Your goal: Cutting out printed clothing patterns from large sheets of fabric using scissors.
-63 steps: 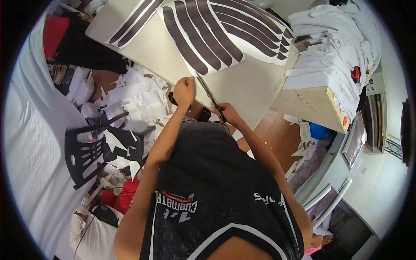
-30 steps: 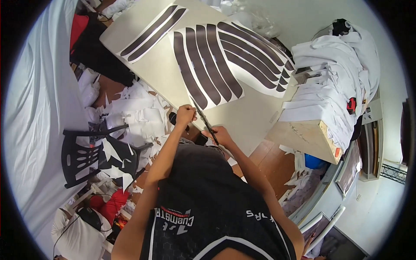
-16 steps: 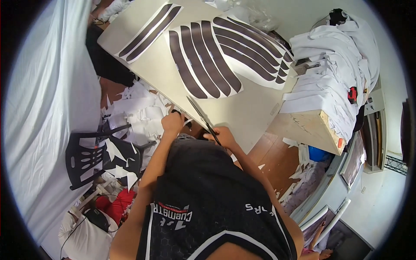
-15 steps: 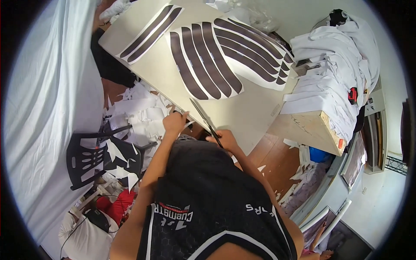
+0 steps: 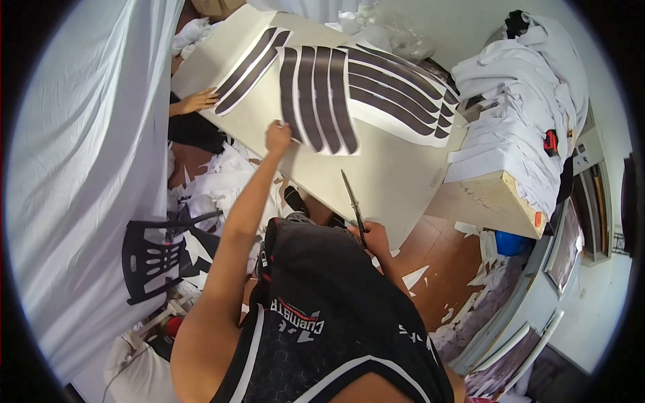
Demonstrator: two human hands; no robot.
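from my remote post i count one pair of scissors (image 5: 355, 203) in the right hand (image 5: 376, 237), which grasps its handles; the blades point forward and slightly left over the table (image 5: 393, 178). three printed sheets lie there: a left sheet (image 5: 254, 75) with two dark strips, a middle sheet (image 5: 319, 101) with four, their long axis running far-left to near-right, and a right sheet (image 5: 396, 91). the left hand (image 5: 278, 138) pinches the middle sheet's near-left edge; one co-worker's hand (image 5: 198, 101) is at the left sheet
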